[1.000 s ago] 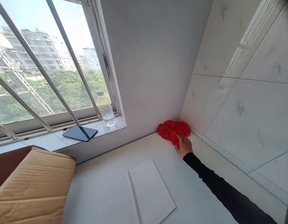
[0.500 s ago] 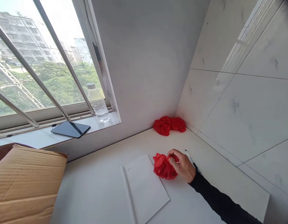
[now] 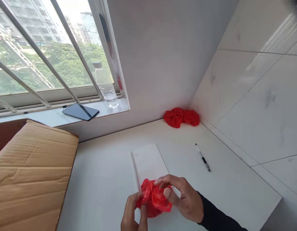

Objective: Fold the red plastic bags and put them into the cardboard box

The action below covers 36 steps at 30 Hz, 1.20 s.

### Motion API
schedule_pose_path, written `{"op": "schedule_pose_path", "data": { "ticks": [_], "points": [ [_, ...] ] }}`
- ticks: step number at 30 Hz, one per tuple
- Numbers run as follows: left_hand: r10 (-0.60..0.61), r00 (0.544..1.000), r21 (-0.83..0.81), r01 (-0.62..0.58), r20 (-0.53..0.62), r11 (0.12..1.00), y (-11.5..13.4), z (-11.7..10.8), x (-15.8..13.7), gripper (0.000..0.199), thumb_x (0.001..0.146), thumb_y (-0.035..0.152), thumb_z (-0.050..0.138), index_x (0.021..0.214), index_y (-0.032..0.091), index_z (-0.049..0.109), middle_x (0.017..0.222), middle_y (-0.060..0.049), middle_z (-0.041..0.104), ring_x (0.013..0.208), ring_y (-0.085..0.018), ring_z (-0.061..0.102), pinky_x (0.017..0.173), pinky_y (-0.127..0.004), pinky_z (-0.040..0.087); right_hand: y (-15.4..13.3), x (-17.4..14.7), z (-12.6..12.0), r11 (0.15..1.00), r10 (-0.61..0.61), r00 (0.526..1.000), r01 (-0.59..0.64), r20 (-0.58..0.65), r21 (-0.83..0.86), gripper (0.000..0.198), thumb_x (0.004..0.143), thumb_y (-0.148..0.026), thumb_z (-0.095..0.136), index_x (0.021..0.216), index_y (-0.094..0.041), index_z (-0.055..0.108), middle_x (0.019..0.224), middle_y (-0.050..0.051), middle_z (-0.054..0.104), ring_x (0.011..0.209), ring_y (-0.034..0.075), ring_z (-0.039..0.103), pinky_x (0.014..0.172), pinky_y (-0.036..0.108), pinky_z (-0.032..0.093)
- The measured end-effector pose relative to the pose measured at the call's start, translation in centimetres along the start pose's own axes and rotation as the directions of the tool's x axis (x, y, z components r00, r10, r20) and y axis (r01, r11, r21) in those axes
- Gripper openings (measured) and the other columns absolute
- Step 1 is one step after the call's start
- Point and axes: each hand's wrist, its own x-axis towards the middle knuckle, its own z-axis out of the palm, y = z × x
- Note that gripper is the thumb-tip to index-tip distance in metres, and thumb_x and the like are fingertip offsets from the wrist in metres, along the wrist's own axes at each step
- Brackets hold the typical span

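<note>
A crumpled red plastic bag (image 3: pixel 152 207) is bunched up above the lower part of the white notebook (image 3: pixel 149 160). My left hand (image 3: pixel 133 213) pinches the bag's left side between thumb and fingers. At its right side is my right hand (image 3: pixel 185 199), thumb and forefinger apart, with the fingertips over or against the plastic; whether they touch it I cannot tell. Whatever the bag may contain is hidden. To the right of the notebook lies a black-and-clear pen (image 3: pixel 202 158).
A second red bundle (image 3: pixel 181 117) lies in the table's far corner by the tiled wall. On the window sill are a water bottle (image 3: pixel 107 88) and a dark phone or tablet (image 3: pixel 81 111). An open cardboard box (image 3: pixel 35 173) stands at the left. The table's edge (image 3: pixel 270 213) is at right.
The red bag has come toward me and to the left in my right hand. My left hand has entered and taken hold of it; my right fingers have spread. The view has tilted down.
</note>
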Motion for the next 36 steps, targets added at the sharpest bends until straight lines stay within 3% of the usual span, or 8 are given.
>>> {"op": "schedule_pose_path", "data": {
  "ticks": [3, 6, 10, 17, 22, 27, 33, 36],
  "points": [
    [-0.113, 0.986, -0.033, 0.118, 0.124, 0.993, 1.8, -1.1, -0.4, 0.021, 0.097, 0.038, 0.051, 0.111, 0.024, 0.059, 0.110, -0.007, 0.064, 0.096, -0.022, 0.062, 0.082, -0.034, 0.054, 0.8, -0.7, -0.9, 0.978, 0.170, 0.983, -0.177, 0.063, 0.114, 0.038, 0.106, -0.046, 0.031, 0.119, -0.026, 0.061, 0.083, 0.001, 0.066, 0.079, 0.018, 0.060, 0.078, 0.032, 0.046],
    [-0.141, 0.977, -0.017, 0.146, 0.161, 0.989, 2.7, -1.2, -0.7, 0.020, 0.099, 0.036, 0.049, 0.114, 0.025, 0.057, 0.112, -0.006, 0.061, 0.102, -0.021, 0.060, 0.088, -0.036, 0.053, 1.9, -1.1, -0.8, 0.958, 0.281, 0.949, -0.287, 0.144, 0.020, 0.034, 0.103, -0.047, 0.042, 0.125, -0.026, 0.056, 0.078, -0.002, 0.063, 0.072, 0.017, 0.058, 0.072, 0.031, 0.046],
    [-0.129, 0.974, -0.014, 0.134, 0.188, 0.991, 3.2, -1.0, -1.3, 0.022, 0.099, 0.033, 0.047, 0.120, 0.029, 0.055, 0.118, -0.005, 0.058, 0.109, -0.020, 0.057, 0.090, -0.035, 0.052, 2.8, -1.3, 0.2, 0.960, 0.254, 0.944, -0.220, 0.210, -0.172, 0.028, 0.099, -0.039, 0.051, 0.125, -0.029, 0.056, 0.075, -0.005, 0.059, 0.063, 0.015, 0.051, 0.064, 0.030, 0.042],
    [-0.101, 0.978, -0.010, 0.104, 0.184, 0.994, 3.2, -1.2, -1.5, 0.013, 0.099, 0.030, 0.051, 0.109, 0.029, 0.059, 0.111, -0.002, 0.059, 0.105, -0.019, 0.057, 0.087, -0.033, 0.051, 3.6, -1.1, 1.0, 0.924, 0.253, 0.955, -0.193, 0.152, -0.329, 0.020, 0.097, -0.037, 0.053, 0.111, -0.025, 0.060, 0.079, -0.002, 0.060, 0.069, 0.017, 0.053, 0.066, 0.032, 0.042],
    [-0.092, 0.981, -0.029, 0.098, 0.172, 0.995, 3.3, -1.5, -1.7, 0.013, 0.100, 0.031, 0.049, 0.108, 0.027, 0.059, 0.112, -0.003, 0.059, 0.106, -0.019, 0.057, 0.088, -0.034, 0.051, 3.5, -1.0, 1.0, 0.945, 0.195, 0.966, -0.139, 0.169, -0.296, 0.015, 0.099, -0.032, 0.049, 0.089, -0.024, 0.057, 0.078, -0.003, 0.059, 0.069, 0.016, 0.051, 0.065, 0.031, 0.039],
    [-0.117, 0.989, 0.016, 0.117, 0.085, 0.993, 3.3, -2.3, -1.8, 0.014, 0.100, 0.031, 0.048, 0.108, 0.028, 0.059, 0.111, -0.004, 0.060, 0.106, -0.020, 0.058, 0.086, -0.035, 0.052, 2.9, -0.9, 0.6, 0.953, 0.196, 0.978, -0.173, 0.069, -0.250, 0.021, 0.101, -0.037, 0.047, 0.086, -0.024, 0.054, 0.077, -0.003, 0.056, 0.067, 0.016, 0.049, 0.064, 0.032, 0.039],
    [0.013, 0.987, 0.202, -0.045, 0.158, 0.978, 3.2, -2.0, -1.8, 0.037, 0.098, 0.026, 0.051, 0.135, 0.033, 0.049, 0.143, -0.007, 0.042, 0.130, -0.024, 0.046, 0.100, -0.042, 0.051, 2.6, -0.7, 0.7, 0.962, 0.095, 0.994, -0.078, 0.054, -0.261, 0.016, 0.101, -0.034, 0.047, 0.090, -0.025, 0.055, 0.097, 0.001, 0.058, 0.094, 0.020, 0.052, 0.084, 0.038, 0.043],
    [0.085, 0.982, 0.232, -0.124, 0.169, 0.965, 3.3, -1.6, -1.3, 0.029, 0.097, 0.022, 0.054, 0.124, 0.031, 0.058, 0.132, -0.007, 0.051, 0.123, -0.023, 0.051, 0.096, -0.040, 0.053, 2.5, -0.8, 0.9, 0.968, 0.094, 0.993, -0.074, 0.073, -0.240, 0.013, 0.101, -0.031, 0.047, 0.093, -0.026, 0.055, 0.105, 0.002, 0.057, 0.102, 0.021, 0.052, 0.089, 0.040, 0.044]
  ]
}}
